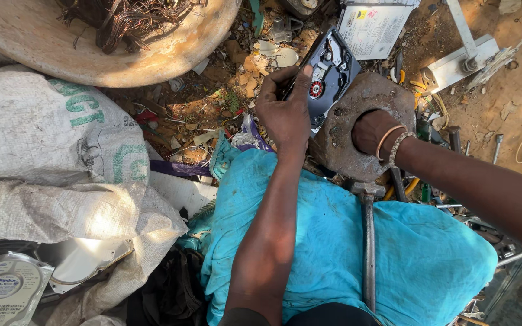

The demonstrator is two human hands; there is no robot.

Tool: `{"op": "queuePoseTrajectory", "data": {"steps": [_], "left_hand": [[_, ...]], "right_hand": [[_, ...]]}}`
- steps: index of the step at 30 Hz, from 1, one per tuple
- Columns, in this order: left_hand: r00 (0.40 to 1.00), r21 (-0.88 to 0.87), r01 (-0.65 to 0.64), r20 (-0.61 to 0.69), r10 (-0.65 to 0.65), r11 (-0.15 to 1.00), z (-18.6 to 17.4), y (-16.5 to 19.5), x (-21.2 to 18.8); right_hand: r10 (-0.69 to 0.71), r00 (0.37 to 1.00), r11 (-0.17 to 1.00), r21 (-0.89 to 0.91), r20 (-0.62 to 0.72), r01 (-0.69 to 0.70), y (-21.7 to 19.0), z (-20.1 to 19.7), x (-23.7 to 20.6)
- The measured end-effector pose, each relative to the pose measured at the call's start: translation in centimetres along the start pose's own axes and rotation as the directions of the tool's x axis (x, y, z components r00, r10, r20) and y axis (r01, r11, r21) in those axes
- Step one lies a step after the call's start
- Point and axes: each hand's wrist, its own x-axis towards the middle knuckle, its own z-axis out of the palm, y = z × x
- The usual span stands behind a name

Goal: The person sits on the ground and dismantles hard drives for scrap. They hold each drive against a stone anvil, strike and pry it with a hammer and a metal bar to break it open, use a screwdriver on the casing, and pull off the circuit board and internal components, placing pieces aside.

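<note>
Nearest you, the hammer [368, 241] lies loose on the blue cloth [333, 253] over your lap, below your left hand's [285, 111] grip; a shift of your knees could send it sliding off. Your left hand's grip is closed on the opened hard drive [332, 69], thumb along its near edge, the drive propped tilted just past the fingers against the rusty metal block [370, 102]. It could slip sideways off that block. Your right hand [371, 130] is sunk in the block's hole, so I cannot tell its grip; a rough rim could scrape the wrist.
</note>
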Motion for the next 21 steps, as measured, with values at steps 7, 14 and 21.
{"op": "queuePoseTrajectory", "data": {"steps": [7,14,21], "left_hand": [[1.000,0.016,-0.007,-0.004,0.007,1.000,0.0,0.1,0.0],[1.000,0.068,-0.029,-0.001,0.029,0.997,0.3,-0.1,-0.1],[0.999,0.032,-0.005,0.033,0.004,0.999,0.7,-0.1,-0.7]], "right_hand": [[0.379,0.876,0.884,0.398,-0.299,-0.247,-0.5,-1.5,-4.3],[0.872,0.409,0.293,0.956,-0.269,0.005,-4.0,3.2,-11.6],[0.997,0.074,0.003,0.999,-0.007,0.055,-9.9,5.9,-10.5]]}}
